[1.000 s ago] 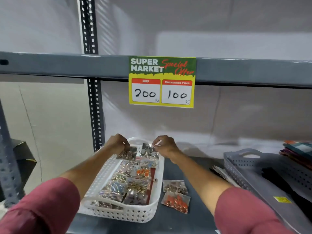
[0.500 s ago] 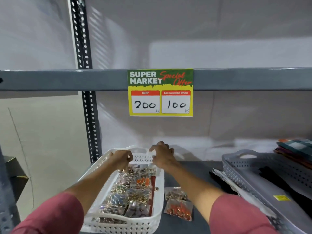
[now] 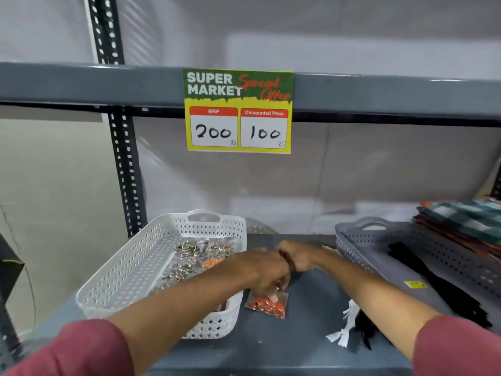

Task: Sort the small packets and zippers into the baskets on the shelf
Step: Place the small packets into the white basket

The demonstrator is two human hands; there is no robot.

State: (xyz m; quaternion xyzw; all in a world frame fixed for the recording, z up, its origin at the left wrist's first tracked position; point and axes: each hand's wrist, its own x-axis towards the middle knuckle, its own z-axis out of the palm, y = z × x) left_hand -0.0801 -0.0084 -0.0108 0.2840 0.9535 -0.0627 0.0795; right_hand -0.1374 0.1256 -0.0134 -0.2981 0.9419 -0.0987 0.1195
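Note:
A white basket (image 3: 130,270) stands at the left of the shelf, with several small packets (image 3: 189,256) of gold and orange pieces inside. A packet of orange pieces (image 3: 267,305) lies on the shelf just right of it. My left hand (image 3: 263,270) reaches across the basket's right wall, its fingertips pinched on a small gold packet (image 3: 278,287) just above the orange one; most of that packet is hidden. My right hand (image 3: 301,256) is curled right behind my left hand, and its fingers are partly hidden. The grey basket (image 3: 360,240) on the right holds black zippers (image 3: 433,283).
Black and white zippers (image 3: 352,329) lie loose on the shelf (image 3: 303,343) in front of the grey basket. Folded checked cloth (image 3: 466,221) is stacked at the far right. An upper shelf beam with a price sign (image 3: 238,112) runs overhead. A perforated upright (image 3: 124,169) stands behind the white basket.
Both hands have left the far end of the white basket and moved right and nearer, to the packets lying on the shelf. The packets they held now lie in the basket.

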